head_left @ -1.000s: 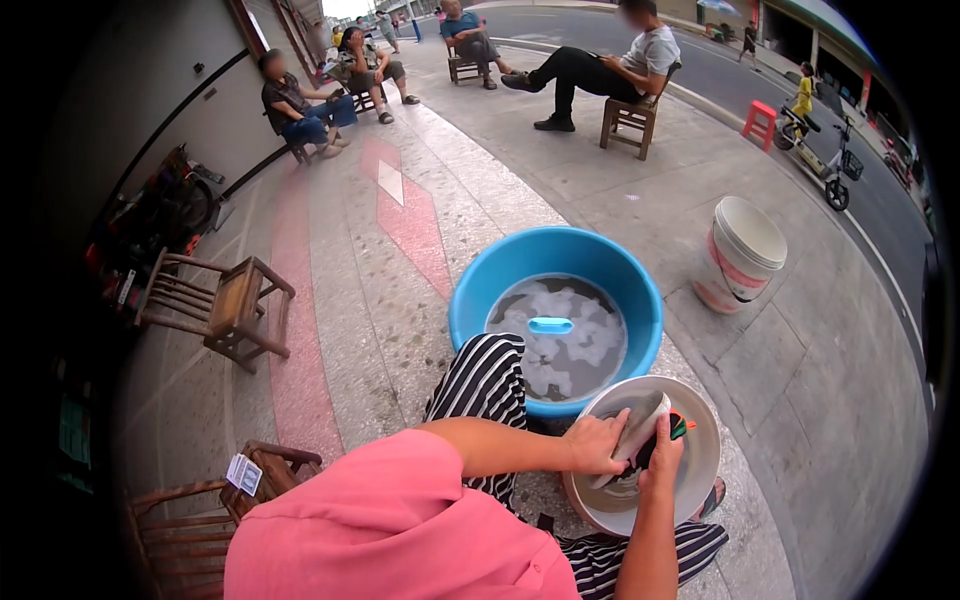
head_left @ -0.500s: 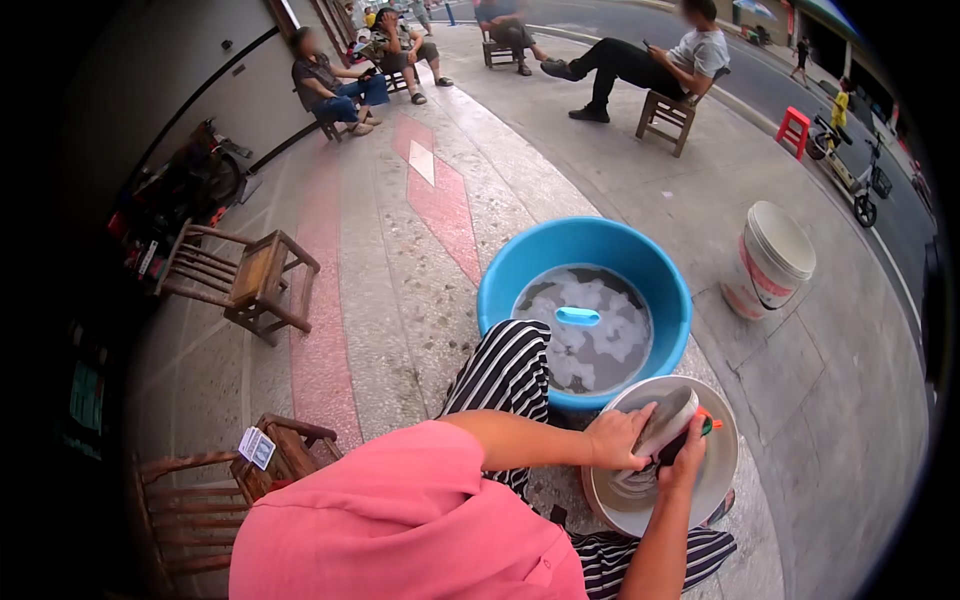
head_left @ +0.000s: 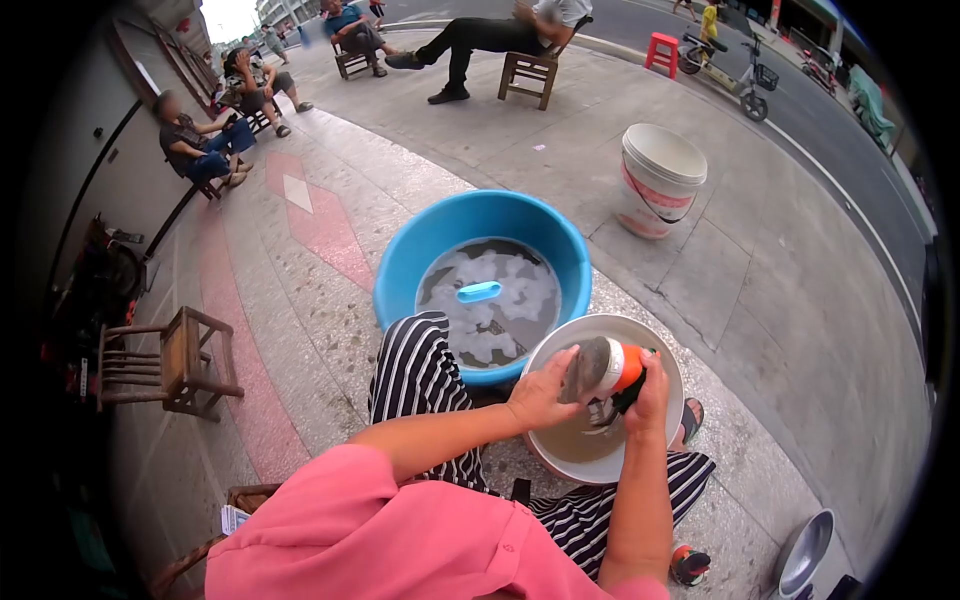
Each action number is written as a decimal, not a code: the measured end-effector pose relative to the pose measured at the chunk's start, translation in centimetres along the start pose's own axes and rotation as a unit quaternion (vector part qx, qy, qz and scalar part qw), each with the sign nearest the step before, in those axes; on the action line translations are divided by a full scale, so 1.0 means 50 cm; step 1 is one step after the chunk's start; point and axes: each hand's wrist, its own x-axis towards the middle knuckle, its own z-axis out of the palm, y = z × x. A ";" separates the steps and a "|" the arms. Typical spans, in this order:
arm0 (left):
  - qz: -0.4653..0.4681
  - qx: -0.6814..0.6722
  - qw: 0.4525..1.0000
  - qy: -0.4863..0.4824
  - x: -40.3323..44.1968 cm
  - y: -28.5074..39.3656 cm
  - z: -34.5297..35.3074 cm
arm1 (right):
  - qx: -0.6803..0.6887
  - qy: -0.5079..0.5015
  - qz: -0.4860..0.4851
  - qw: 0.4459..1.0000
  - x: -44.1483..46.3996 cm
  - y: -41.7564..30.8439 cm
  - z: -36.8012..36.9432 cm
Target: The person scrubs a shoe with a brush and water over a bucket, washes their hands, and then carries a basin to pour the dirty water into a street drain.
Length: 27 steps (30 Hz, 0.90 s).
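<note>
A shoe [head_left: 628, 368] with a grey sole, a white edge and an orange and dark upper is held tilted over a white basin [head_left: 610, 324]. My left hand [head_left: 545, 392] is closed on the sole side, at the left end. My right hand [head_left: 650, 395] grips the shoe's dark part from the right. Cloudy water lies in the basin, which stands between my knees. Just beyond it is a large blue tub [head_left: 400, 270] with foamy grey water. A light-blue oblong piece, like a scrubbing brush [head_left: 479, 292], floats there.
Another orange and dark shoe [head_left: 690, 565] and a metal bowl [head_left: 806, 555] are at the lower right. A white bucket [head_left: 663, 185] stands beyond the tub. Wooden chairs [head_left: 175, 368] are on the left. Several people sit farther off, near a red stool [head_left: 661, 54] and a scooter [head_left: 735, 75].
The view has swung right, so the tub, basin and bucket appear farther left. The shoe has been turned in both hands, showing more of its orange side. The second shoe and metal bowl have come into view.
</note>
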 end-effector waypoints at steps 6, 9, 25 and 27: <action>-0.436 -0.498 0.708 -0.247 0.021 -0.010 -0.043 | -0.085 -0.095 -0.134 0.983 -0.042 -0.055 -0.010; -0.370 -0.658 0.572 -0.320 0.065 0.007 -0.064 | -0.186 -0.175 -0.169 0.952 -0.070 -0.021 -0.018; -0.147 -0.489 0.859 -0.043 0.095 0.087 -0.080 | -0.127 -0.118 -0.131 0.976 -0.067 0.020 -0.001; -0.120 -0.419 0.900 0.009 0.094 0.107 -0.069 | -0.009 -0.107 -0.070 0.992 -0.063 0.012 0.012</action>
